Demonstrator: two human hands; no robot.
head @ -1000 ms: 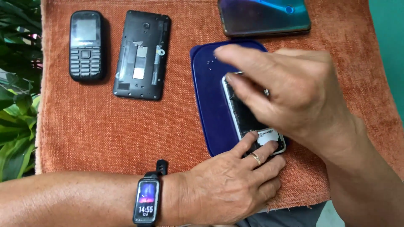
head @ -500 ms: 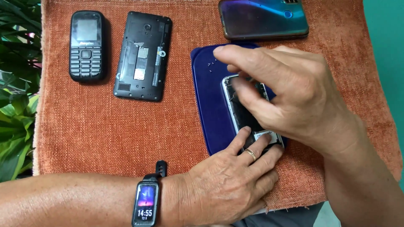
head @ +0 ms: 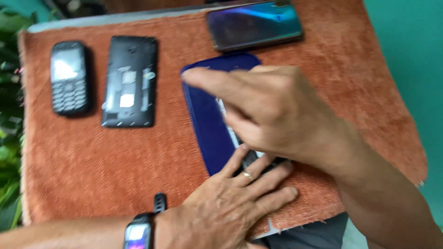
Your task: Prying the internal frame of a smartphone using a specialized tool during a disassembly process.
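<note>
A dark blue phone back cover [head: 210, 124] lies on the orange cloth [head: 92, 161]. On it rests a small opened phone [head: 240, 143], mostly hidden under my hands. My right hand [head: 272, 110] arches over the phone, fingers curled onto its upper part, index finger pointing left. My left hand [head: 235, 203], with a ring and a wrist band, presses its fingertips on the phone's lower end. The frame is motion-blurred.
A black keypad phone [head: 69, 77] lies at the cloth's far left, a black phone with its back removed [head: 129, 82] beside it. A glossy dark smartphone [head: 254, 25] lies at the top. Green leaves [head: 7, 175] border the left, a teal surface [head: 410, 55] the right.
The view has shifted and blurred. My right hand has lifted its index finger out to the left. My left hand stays on the phone's lower end.
</note>
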